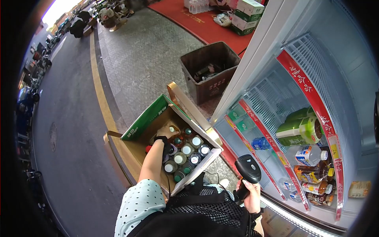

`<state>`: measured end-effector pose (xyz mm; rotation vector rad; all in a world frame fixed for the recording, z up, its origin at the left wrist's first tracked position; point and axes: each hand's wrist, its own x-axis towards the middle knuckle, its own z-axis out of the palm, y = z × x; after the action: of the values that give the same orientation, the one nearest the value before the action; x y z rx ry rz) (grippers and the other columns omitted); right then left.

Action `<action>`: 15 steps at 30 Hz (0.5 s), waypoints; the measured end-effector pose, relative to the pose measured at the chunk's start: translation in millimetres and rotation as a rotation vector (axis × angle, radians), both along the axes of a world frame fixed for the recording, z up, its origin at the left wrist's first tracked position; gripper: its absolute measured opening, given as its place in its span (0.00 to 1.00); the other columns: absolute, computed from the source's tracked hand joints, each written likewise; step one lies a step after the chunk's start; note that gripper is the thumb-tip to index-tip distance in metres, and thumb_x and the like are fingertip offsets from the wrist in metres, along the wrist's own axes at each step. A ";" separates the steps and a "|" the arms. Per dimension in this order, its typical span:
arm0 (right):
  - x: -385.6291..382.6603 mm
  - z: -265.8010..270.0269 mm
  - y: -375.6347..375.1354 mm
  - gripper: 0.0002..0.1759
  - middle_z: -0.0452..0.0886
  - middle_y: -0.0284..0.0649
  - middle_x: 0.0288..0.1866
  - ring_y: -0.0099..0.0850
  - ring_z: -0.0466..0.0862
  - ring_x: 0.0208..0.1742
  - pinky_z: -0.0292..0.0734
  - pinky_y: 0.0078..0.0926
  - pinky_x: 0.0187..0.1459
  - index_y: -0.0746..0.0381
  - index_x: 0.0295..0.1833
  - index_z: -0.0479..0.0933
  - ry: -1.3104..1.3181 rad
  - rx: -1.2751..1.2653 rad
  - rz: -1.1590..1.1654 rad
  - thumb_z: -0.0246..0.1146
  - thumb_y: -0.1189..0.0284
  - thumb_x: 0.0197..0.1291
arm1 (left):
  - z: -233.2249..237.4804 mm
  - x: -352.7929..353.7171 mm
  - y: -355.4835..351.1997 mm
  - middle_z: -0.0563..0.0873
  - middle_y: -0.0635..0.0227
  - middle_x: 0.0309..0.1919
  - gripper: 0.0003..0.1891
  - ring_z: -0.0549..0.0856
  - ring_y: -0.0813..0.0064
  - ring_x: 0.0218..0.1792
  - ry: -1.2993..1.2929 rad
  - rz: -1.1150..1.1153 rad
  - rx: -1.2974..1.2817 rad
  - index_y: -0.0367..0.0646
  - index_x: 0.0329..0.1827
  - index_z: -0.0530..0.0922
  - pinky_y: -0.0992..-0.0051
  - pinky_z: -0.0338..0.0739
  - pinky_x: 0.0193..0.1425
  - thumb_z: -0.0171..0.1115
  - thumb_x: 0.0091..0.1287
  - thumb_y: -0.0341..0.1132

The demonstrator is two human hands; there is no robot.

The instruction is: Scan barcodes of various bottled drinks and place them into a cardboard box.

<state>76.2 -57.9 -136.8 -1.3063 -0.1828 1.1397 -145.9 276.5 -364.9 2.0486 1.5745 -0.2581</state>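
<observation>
My left hand point(164, 133), with a black band at the wrist, reaches into an open cardboard box point(136, 160) with a green flap. Its fingers are closed around the neck of a bottle point(172, 129) with a pale cap at the far side; the fingertips are partly hidden. Several other drink bottles point(187, 149) with white and green caps stand packed upright beside it. In my right hand point(252, 194) is a black handheld barcode scanner point(248, 168), gripped by its handle near the fridge.
An open fridge point(272, 35) on the right has wire shelves holding several bottles point(312, 156) and green multipacks point(299, 130). Beyond the box stands a brown bin point(211, 85). Stacked cartons point(245, 17) sit on a red mat point(185, 14). A road point(67, 130) runs along the left.
</observation>
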 end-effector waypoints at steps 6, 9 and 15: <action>-2.1 -2.7 -1.7 0.11 0.76 0.39 0.26 0.26 0.75 0.26 0.71 0.23 0.31 0.69 0.39 0.72 -0.033 0.044 -0.008 0.59 0.72 0.52 | 1.0 -7.6 -8.1 0.80 0.54 0.43 0.31 0.80 0.59 0.46 -0.033 -0.044 0.049 0.46 0.52 0.75 0.65 0.73 0.51 0.68 0.45 0.52; 1.7 -0.8 -7.0 0.11 0.76 0.39 0.25 0.26 0.75 0.26 0.70 0.22 0.31 0.69 0.39 0.73 -0.031 0.050 -0.005 0.59 0.72 0.52 | 2.4 -16.2 -6.5 0.81 0.51 0.40 0.29 0.80 0.56 0.45 -0.095 -0.062 0.024 0.42 0.49 0.76 0.64 0.73 0.50 0.68 0.46 0.49; 14.3 3.9 -21.8 0.10 0.78 0.38 0.28 0.23 0.77 0.27 0.72 0.20 0.33 0.70 0.41 0.75 0.064 0.108 -0.027 0.59 0.79 0.53 | 85.8 -10.4 -21.9 0.80 0.44 0.39 0.34 0.81 0.55 0.44 -0.435 0.173 0.187 0.32 0.55 0.68 0.67 0.73 0.49 0.68 0.49 0.45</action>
<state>90.5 -79.8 -132.9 -1.1722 -0.1767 1.1323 -156.3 254.7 -279.1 1.9177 1.5252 0.3882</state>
